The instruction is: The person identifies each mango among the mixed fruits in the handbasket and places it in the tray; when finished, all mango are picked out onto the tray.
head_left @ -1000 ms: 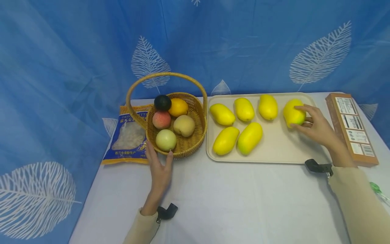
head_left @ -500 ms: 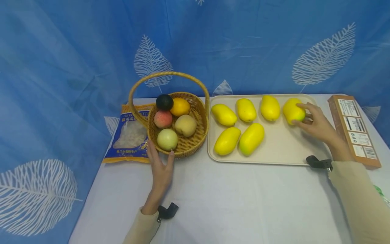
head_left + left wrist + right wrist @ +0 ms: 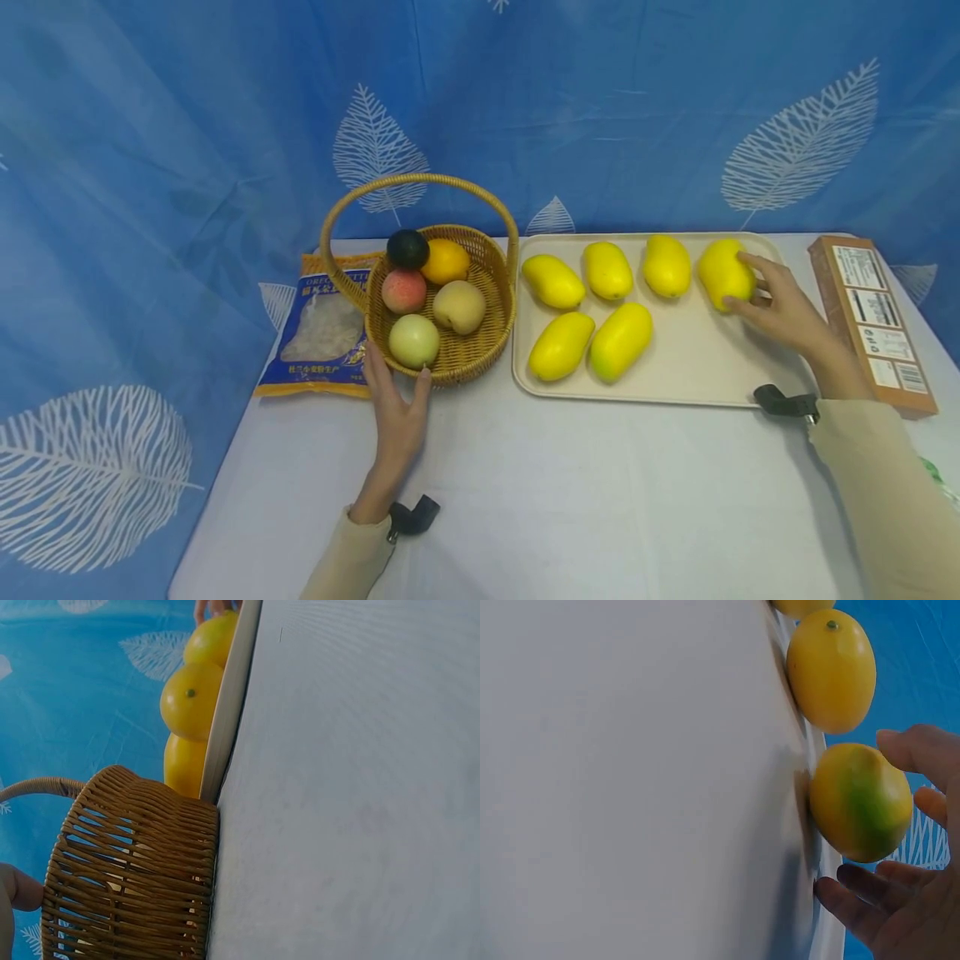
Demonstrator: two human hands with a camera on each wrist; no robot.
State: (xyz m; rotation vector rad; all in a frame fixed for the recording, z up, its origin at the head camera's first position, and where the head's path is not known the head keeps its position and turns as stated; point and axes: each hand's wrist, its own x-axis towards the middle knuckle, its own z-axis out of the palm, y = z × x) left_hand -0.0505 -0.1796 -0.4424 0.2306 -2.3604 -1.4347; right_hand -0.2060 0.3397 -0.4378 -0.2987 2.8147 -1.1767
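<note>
On the cream tray (image 3: 701, 367), my right hand (image 3: 783, 304) holds the far-right yellow mango (image 3: 726, 273), thumb on its near side and index finger over its right side. In the right wrist view the thumb (image 3: 915, 750) meets the mango (image 3: 861, 802), and other fingers curl beside it. More mangoes (image 3: 621, 342) lie on the tray to the left. My left hand (image 3: 397, 421) is at the near rim of the wicker basket (image 3: 480, 354), fingers straight and spread, thumb (image 3: 22, 891) at the rim. Inside sit a pale green fruit (image 3: 414, 342), a peach (image 3: 403, 292) and other fruit.
A blue and orange pasta bag (image 3: 318, 333) lies left of the basket, partly behind it. An orange-brown box (image 3: 870, 325) stands right of the tray. A tall hoop handle (image 3: 420, 179) arches over the basket. Blue leaf-patterned cloth (image 3: 600, 108) hangs behind the white table.
The far-right mango has turned slightly under my right hand, so less of its green patch shows. My left hand stays at the basket rim. The head view has shifted slightly.
</note>
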